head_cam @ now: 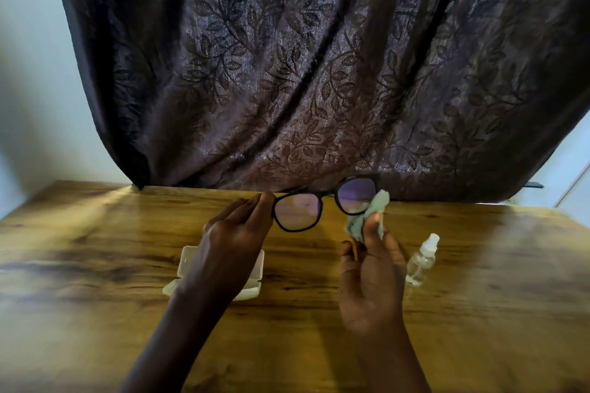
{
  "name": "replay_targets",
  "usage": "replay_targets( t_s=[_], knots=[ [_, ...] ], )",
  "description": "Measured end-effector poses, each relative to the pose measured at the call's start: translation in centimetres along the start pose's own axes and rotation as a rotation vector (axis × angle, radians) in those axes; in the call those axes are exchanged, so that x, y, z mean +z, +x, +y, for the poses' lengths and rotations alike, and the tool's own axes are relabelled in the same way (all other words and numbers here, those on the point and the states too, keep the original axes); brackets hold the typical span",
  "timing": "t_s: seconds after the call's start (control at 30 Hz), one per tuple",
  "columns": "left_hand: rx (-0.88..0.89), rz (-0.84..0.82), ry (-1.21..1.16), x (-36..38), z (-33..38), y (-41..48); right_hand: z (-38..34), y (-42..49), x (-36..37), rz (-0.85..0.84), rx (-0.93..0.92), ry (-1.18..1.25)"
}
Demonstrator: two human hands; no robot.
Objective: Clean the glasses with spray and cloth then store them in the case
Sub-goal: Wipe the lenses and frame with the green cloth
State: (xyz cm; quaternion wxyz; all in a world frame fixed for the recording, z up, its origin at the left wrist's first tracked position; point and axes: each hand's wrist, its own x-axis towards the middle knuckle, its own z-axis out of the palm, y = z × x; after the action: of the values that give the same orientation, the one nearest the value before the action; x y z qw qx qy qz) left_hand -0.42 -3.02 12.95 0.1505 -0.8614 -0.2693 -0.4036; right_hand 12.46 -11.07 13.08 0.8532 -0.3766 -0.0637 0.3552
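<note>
One pair of glasses (325, 202), one cloth (370, 215), one spray bottle (421, 260), one open case (252, 277). Above the case, my left hand (236, 233) pinches the frame's end; right of it, my right hand (372, 268) presses the cloth to a lens, bottle beyond.

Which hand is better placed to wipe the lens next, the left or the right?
The right hand. It already holds the cloth against a lens of the glasses, while the left hand grips the frame's other end.
</note>
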Motion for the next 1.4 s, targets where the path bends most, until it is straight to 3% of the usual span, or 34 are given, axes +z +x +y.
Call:
replay_targets(
  t_s=[0.23, 0.47, 0.63, 0.77, 0.93, 1.03, 1.13, 1.4],
  knots=[
    [0.039, 0.011, -0.040, 0.1, 0.3, 0.1, -1.4, 1.3, 0.3, 0.020, -0.031, -0.007],
    [0.059, 0.022, -0.057, 0.1, 0.7, 0.5, 1.2, -0.7, 0.9, -0.086, 0.089, -0.025],
    [0.064, 0.058, -0.002, -0.5, -0.9, 0.3, 0.4, 0.3, -0.8, -0.061, -0.025, -0.018],
    [0.024, 0.047, 0.001, -0.8, -1.4, 0.7, -3.2, 3.0, -2.0, -0.108, -0.420, -0.453],
    [0.030, 0.065, -0.050, -0.3, -1.1, 1.2, -7.5, 4.9, -0.5, -0.503, -0.879, -1.037],
    [0.082, 0.113, -0.072, 0.0, -1.0, 1.4, -8.5, 4.9, 1.0, -0.688, -0.842, -1.310],
    [0.092, 0.105, -0.075, 0.4, -0.8, 1.3, -8.1, 3.9, 1.9, -0.770, -0.689, -1.362],
    [0.100, 0.068, -0.086, 0.7, 0.5, 1.2, -4.6, 1.2, 4.9, -0.687, -0.720, -1.415]
  ],
)
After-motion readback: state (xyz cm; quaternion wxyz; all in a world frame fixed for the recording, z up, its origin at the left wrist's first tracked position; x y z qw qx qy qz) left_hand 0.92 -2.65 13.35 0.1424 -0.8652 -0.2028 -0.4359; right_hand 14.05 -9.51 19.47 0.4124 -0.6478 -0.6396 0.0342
